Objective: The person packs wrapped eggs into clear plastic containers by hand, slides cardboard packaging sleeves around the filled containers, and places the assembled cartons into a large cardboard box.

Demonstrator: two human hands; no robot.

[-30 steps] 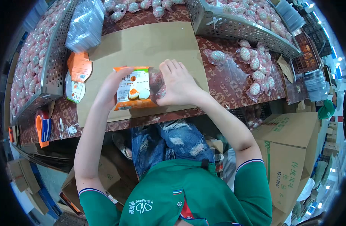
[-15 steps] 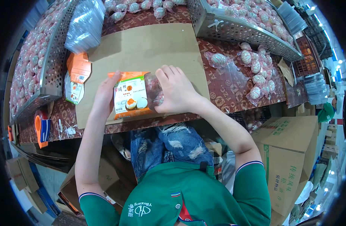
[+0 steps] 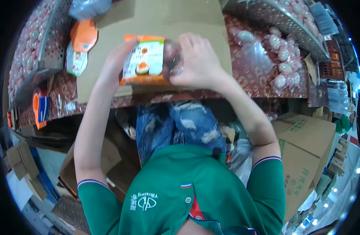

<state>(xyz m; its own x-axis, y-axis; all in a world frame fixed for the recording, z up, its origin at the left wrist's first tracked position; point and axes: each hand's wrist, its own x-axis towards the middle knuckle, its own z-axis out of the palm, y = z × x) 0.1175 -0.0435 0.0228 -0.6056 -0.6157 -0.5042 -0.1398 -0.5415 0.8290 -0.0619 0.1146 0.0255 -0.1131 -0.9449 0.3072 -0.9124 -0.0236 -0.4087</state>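
A clear plastic pack of eggs with an orange, white and green printed sleeve [image 3: 144, 62] is between my two hands over the cardboard sheet [image 3: 164, 17]. The sleeve covers the left part of the pack; wrapped eggs [image 3: 172, 55] show through the clear plastic at its right end. Closed on the left end, my left hand [image 3: 116, 64] has its thumb along the sleeve's edge. My right hand [image 3: 201, 60] grips the right end, fingers curved over the far side and thumb near the table's front edge. The fingers under the pack are hidden.
Metal trays of wrapped eggs [image 3: 45, 55] stand left and right. Flat orange sleeves [image 3: 84, 35] and clear plastic boxes [image 3: 90, 8] lie at left. Loose wrapped eggs [image 3: 284, 55] are at right. An orange-and-blue tape dispenser [image 3: 41, 107] sits at the front left corner; a carton [image 3: 301, 145] stands below right.
The view has tilted downward, so the table appears higher in the picture. Both hands still hold the pack, which has shifted slightly right over the cardboard.
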